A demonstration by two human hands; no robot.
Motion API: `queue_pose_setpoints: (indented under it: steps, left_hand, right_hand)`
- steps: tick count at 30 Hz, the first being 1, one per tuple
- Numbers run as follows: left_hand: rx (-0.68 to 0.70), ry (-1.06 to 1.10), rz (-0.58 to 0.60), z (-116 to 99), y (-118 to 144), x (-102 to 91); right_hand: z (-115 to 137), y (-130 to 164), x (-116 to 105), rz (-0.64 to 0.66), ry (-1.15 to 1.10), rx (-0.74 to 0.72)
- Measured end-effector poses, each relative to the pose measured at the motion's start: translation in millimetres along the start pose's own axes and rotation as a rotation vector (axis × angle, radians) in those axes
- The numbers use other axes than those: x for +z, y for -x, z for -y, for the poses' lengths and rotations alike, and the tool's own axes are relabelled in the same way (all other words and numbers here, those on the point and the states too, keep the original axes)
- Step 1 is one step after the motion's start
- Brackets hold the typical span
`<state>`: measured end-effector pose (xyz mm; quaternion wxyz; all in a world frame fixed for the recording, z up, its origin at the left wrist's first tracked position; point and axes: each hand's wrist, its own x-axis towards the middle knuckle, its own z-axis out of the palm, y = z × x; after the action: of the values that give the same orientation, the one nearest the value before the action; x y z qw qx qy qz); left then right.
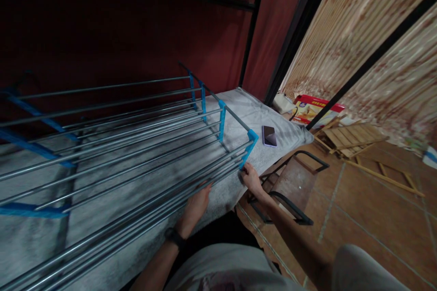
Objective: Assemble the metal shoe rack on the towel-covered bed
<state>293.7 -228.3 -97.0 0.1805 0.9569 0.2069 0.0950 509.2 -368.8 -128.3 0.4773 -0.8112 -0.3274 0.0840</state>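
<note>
2 hands grip the rack (136,141) — left hand (198,204); right hand (251,177).

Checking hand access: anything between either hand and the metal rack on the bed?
Nothing visible. The left hand rests against the rack's lower metal tubes, and the right hand is at the blue corner connector. The phone lies on the grey blanket beyond that corner, apart from both hands.

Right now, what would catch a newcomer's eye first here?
A metal-rod rack with bright blue plastic joints fills the left side, lying on a grey mattress. The left hand rests on its front rods; the right hand touches the near blue corner. A smartphone lies beside it.
</note>
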Motion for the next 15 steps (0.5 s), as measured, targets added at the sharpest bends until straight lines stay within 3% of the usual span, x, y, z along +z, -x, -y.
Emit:
queue_pose_setpoints:
  steps: [9, 12, 15]
  left_hand:
    - [-0.098, 0.014, 0.103, -16.3, 9.5, -5.9]
    - [-0.127, 0.018, 0.142, -18.2, 24.2, -13.2]
    - [-0.114, -0.008, 0.114, -5.6, 51.3, -22.4]
  right_hand:
    - [1.2, 5.4, -4.4, 0.027, -0.023, 0.006]
    - [-13.1, 2.5, -12.1, 0.101, -0.046, 0.001]
    - [-36.8, -8.9, -18.1, 0.133, 0.011, 0.003]
